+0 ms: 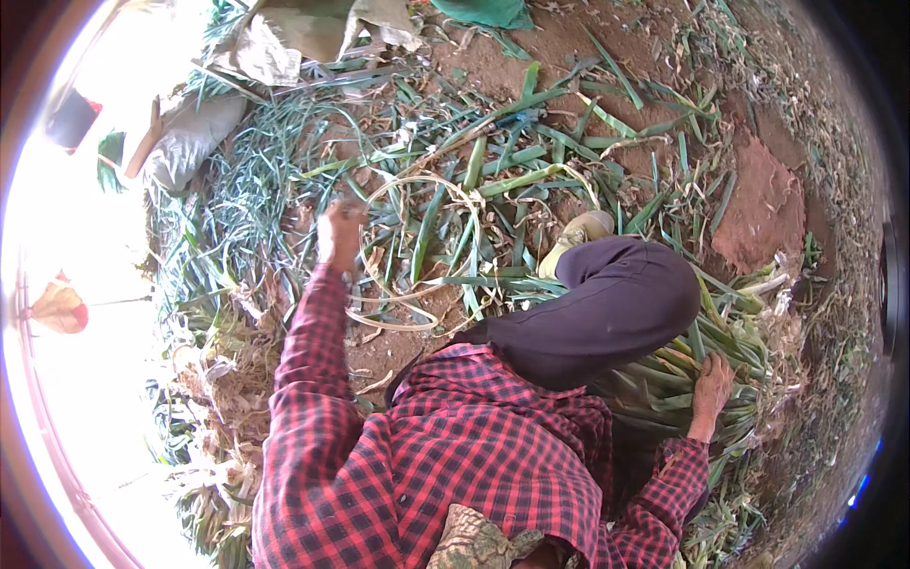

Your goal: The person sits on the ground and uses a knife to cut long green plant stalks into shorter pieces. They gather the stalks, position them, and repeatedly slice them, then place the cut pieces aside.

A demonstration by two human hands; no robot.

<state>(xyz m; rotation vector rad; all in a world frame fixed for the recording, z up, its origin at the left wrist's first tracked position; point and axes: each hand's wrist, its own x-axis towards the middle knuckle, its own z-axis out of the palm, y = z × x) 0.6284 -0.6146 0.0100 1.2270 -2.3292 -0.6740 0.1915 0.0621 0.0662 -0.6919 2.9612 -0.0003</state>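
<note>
My left hand point(344, 222) is a blurred, curled shape above the littered ground, beside a loose coil of thin pale strapping point(478, 213). Whether its fingers hold the coil is not clear. Over at the right, my right hand point(713, 384) lies on a thick bundle of green onion or leek stalks point(661, 387), its fingers bent down into the leaves. The bundle's pale root ends point to the right, and part of it is hidden under my bent leg in dark trousers point(604, 313). Both my sleeves are red-and-black checked.
Cut green leaves point(426, 238) and dry scraps cover the brown soil. More stalks with roots point(227, 384) are heaped at the left. A pale sack point(188, 142) stands at the upper left, sheeting point(266, 57) above it, a green bag point(487, 11) at the top, a reddish flat piece point(761, 203) at the right.
</note>
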